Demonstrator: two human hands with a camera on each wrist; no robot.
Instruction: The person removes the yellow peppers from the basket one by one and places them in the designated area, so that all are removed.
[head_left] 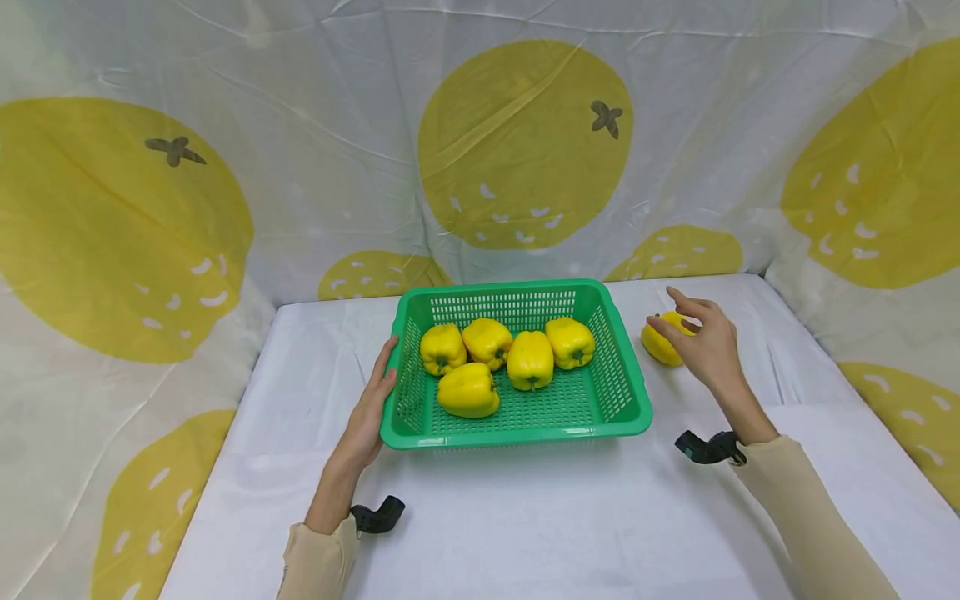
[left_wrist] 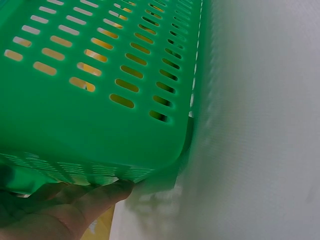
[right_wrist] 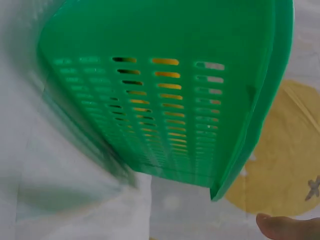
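Note:
A green plastic basket with slotted walls holds several yellow bell peppers. At the basket's left end, my left hand lies against the outside, with fingers and thumb at the rim. The left wrist view shows its fingers stretched along the slotted end wall. To the right of the basket, another yellow bell pepper lies on the white cloth. Over it is my right hand, thumb and fingers apart, partly covering it in the head view. Only a fingertip of that hand shows in the right wrist view.
White cloth covers the table. Behind and along both sides hangs a pale curtain printed with large yellow fruit. A black wrist camera sits on the left wrist and another black camera on the right.

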